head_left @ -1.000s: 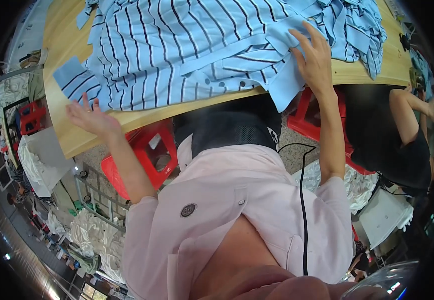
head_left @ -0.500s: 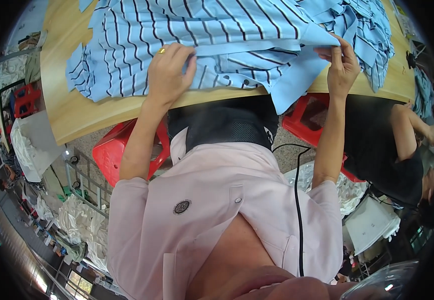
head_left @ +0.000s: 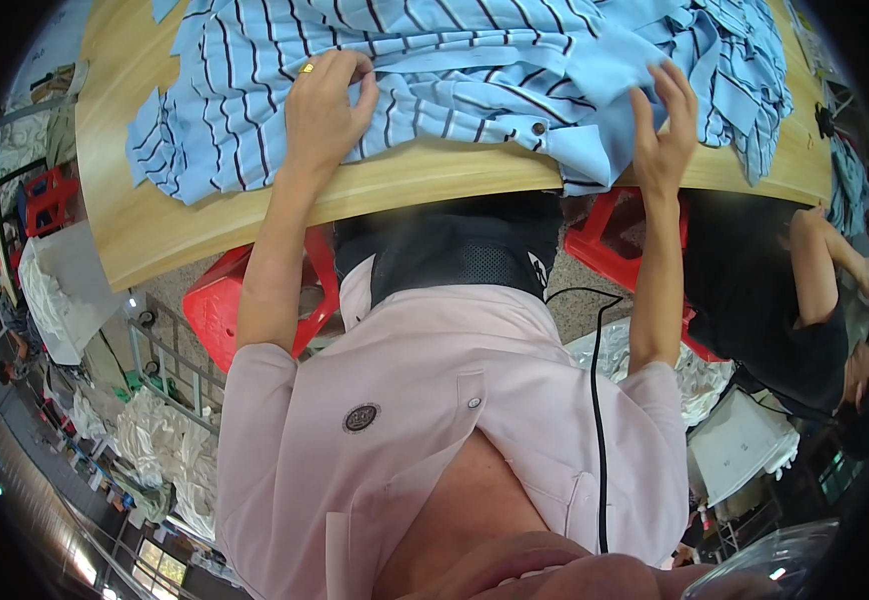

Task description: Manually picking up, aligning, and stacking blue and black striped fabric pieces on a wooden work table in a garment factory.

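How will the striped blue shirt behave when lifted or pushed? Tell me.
The shirt would likely flop, since it lies in loose folds. Pushed, it would probably bunch rather than roll, being spread across the table.

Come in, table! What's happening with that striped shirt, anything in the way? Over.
Left grip curled at striped shirt, perhaps pinching; right grip open, farther right. Shirt rumpled on table. Possible snag: cloth heap, far right.

One head-worn, wide fisheye view looks steeply down: the wearer's own pale pink shirt (head_left: 405, 360) very close at lower middle, left hand (head_left: 327, 112) and right hand (head_left: 667, 135) farther out, wooden table (head_left: 165, 230) curving across the top.
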Motion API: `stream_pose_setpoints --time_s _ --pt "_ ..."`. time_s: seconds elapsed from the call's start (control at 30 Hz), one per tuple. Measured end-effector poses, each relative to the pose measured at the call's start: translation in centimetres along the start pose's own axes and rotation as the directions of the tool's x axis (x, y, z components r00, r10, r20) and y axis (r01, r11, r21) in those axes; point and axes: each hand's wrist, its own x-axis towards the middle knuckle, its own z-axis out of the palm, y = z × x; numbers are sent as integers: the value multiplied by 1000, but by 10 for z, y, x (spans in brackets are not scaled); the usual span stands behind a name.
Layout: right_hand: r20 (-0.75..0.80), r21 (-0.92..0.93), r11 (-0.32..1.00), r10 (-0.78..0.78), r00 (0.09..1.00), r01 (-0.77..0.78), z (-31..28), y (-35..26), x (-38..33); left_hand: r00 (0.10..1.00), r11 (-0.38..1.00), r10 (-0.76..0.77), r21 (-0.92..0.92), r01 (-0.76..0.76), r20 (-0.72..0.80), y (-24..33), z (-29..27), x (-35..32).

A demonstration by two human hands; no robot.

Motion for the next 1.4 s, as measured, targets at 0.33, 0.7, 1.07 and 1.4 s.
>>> stream_pose_setpoints --time_s 0.33,0.7,1.07,1.4 --pt "395 -63 996 -31 918 61 -13 -66 -54 937 933 348 -96 -348 -13 64 11 -2" --pt "90 218 972 67 994 -86 -53 -108 2 832 819 148 -538 201 535 76 -25 36" --pt "520 -55 995 97 848 -80 -61 -69 27 400 993 -60 94 -65 914 70 -32 57" --pt "427 50 973 183 885 -225 -57 -63 -2 879 957 208 96 -274 429 75 -39 29"
